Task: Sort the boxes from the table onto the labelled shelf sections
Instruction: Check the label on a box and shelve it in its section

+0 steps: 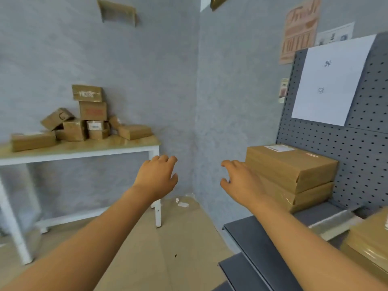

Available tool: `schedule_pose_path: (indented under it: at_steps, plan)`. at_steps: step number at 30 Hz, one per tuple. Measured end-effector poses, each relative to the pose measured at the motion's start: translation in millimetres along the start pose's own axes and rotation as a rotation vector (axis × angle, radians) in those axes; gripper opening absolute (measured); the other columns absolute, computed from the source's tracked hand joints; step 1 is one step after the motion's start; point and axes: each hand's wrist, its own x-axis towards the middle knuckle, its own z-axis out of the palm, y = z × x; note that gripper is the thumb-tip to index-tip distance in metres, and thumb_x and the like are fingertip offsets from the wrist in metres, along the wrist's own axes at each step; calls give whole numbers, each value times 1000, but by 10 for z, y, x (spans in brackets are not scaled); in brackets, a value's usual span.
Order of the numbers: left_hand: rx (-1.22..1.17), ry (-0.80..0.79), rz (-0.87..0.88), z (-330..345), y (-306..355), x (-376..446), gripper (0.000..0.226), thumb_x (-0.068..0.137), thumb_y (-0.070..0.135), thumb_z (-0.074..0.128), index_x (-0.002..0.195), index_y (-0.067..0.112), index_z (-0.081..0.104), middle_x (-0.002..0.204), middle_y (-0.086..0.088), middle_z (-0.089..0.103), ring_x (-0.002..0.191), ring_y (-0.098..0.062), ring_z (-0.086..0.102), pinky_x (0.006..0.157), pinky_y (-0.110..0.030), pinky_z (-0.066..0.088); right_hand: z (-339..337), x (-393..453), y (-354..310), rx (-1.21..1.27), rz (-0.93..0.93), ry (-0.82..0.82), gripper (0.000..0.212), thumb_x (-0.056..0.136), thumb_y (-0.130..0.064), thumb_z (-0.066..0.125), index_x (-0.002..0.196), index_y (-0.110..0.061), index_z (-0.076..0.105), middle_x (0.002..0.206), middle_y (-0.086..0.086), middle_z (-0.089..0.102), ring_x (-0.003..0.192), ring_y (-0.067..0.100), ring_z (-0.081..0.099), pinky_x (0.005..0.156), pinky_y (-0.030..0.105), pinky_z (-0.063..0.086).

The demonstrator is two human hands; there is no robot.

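Both hands are free. The left hand and right hand hang out in front with fingers loosely curled, neither grip holding anything. This looks like the gap between two boxes — one delivery seemingly done, the next not begun.

The remaining boxes sit in a loose heap at the far left on the counter, some stacked, one tilted against its neighbours, a flat one lying at each end. On the right, two flat boxes are stacked on the shelf, against the pegboard under a white label sheet. The right hand is just beside that stack; whether it touches I cannot tell. Another box shows at the near right edge.

The next move, as I judge it, calls for a turn left and a reach to the heap, taking a top or outer box first so the stack does not topple, then reading its marking against the shelf label.

Little blocks the way: open floor lies between, with small white scraps near the counter leg. Posters hang on the right wall.
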Motion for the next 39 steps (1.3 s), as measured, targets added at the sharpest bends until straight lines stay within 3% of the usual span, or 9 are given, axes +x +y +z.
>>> schedule_pose_path:
  at_steps: [8, 14, 25, 39]
  plan:
    - [46, -36, -107, 678, -895, 814, 48, 100, 38, 44, 144, 20, 40, 132, -3, 55, 120, -25, 52, 98, -36, 45, 921, 1358, -234, 54, -99, -56, 48, 100, -26, 48, 146, -18, 42, 137, 4, 53, 126, 26, 45, 102, 36, 39]
    - [111, -32, -174, 1002, -1453, 1591, 49, 100, 37, 44, 146, 19, 39, 137, -3, 54, 125, -25, 49, 102, -37, 42, 1469, 2469, -271, 50, -163, -94, 49, 99, -27, 49, 147, -18, 40, 137, 5, 54, 126, 26, 46, 101, 37, 41]
    - [169, -51, -291, 1655, -2740, 2625, 43, 100, 37, 45, 139, 18, 44, 129, -4, 57, 118, -25, 53, 95, -37, 43, 2445, 4234, -1026, 141, -343, -106, 48, 98, -25, 50, 145, -17, 44, 135, 6, 55, 127, 27, 46, 102, 38, 41]
    - [148, -106, -291, 2857, -4627, 4482, 45, 100, 36, 46, 141, 19, 43, 130, -4, 56, 119, -24, 52, 95, -35, 42, 3765, 6622, -1497, 135, -322, -154, 45, 98, -27, 52, 142, -17, 47, 137, 5, 54, 126, 26, 47, 101, 39, 42]
